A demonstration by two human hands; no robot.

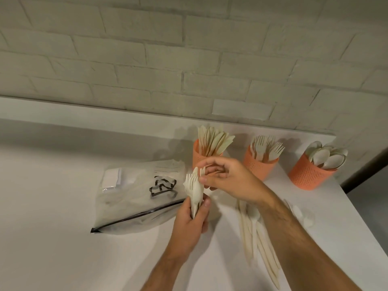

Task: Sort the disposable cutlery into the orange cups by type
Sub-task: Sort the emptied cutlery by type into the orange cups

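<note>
My left hand (192,222) grips a bundle of pale forks (194,189) by the handles, tines up. Just above and right of it, my right hand (227,178) pinches a piece at the top of that bundle. Three orange perforated cups stand along the back of the white table (63,206): the knife cup (199,159) behind my hands, the fork cup (259,165) in the middle, the spoon cup (308,175) at the right. Loose knives (258,238) lie on the table under my right forearm.
A clear plastic zip bag (134,196) with a black mark lies flat left of my hands. Pale cutlery pieces (300,213) lie near the table's right edge. A white brick wall (189,59) backs the table; the table ends just right of the spoon cup.
</note>
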